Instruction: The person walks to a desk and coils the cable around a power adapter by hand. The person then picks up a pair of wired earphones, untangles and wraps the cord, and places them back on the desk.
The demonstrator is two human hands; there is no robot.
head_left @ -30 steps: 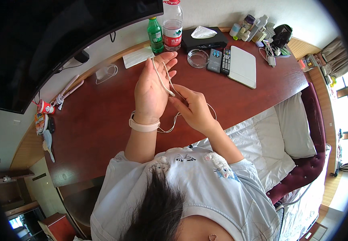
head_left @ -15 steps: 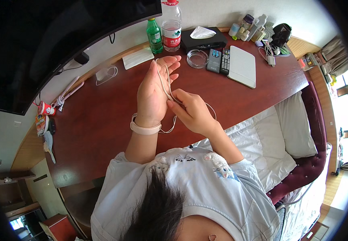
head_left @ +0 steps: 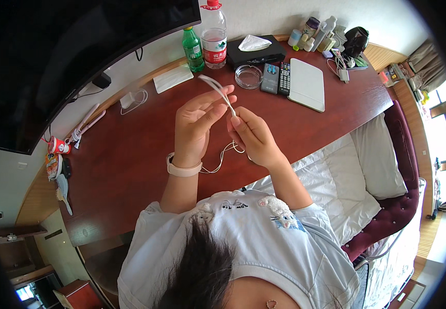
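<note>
White and thin, the cable (head_left: 217, 90) is held up in the air above the dark red worktop (head_left: 130, 154), between the two hands. The left hand (head_left: 194, 126) has its fingers half curled; the thumb and first fingers close lightly on the upper part of the cable, where it is folded into a narrow loop that stands out above the fingertips. The right hand (head_left: 254, 136) is closed in a pinch on the cable just below this loop, and its grip is close beside the grip of the left hand, almost touching it. From the hands the rest of the cable hangs down and lies loose on the worktop near the left wrist, which wears a pale wristband (head_left: 183, 168).

As I judge it, the work of folding the cable into a bundle is only in its early part: one small loop is made, and a long loose tail is not gathered yet.

Further back on the worktop stand a green bottle (head_left: 193, 50), a clear water bottle (head_left: 214, 36), a glass ashtray (head_left: 248, 76), two remote controls (head_left: 277, 78) and a flat white tablet (head_left: 307, 84).
</note>
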